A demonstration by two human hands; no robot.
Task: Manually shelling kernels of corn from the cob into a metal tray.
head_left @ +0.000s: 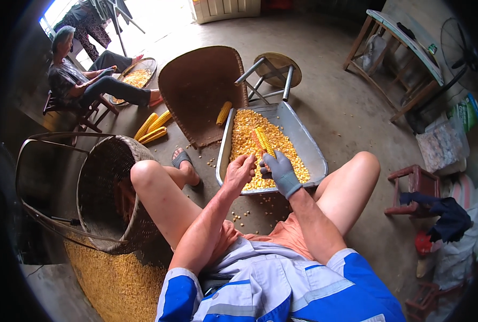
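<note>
In my gloved right hand (280,175) is a corn cob (264,140), yellow on one side with a reddish bare strip along its left. The fingers are wrapped round its lower end. My bare left hand (240,171) is closed just left of it; whatever its curled fingers may hold is hidden. Below both hands, a grey metal tub (309,140) between my knees holds loose yellow kernels (247,131). Another corn cob (224,113) leans at the mouth of a brown woven scoop basket (196,80) beyond the tub.
Corn cobs (153,126) lie on the floor left of the scoop basket. A tall wicker basket (96,182) with reddish cobs stands at my left, beside a kernel heap (110,273). Further off are a round stool (279,70), a seated person (80,75) and a table (405,40).
</note>
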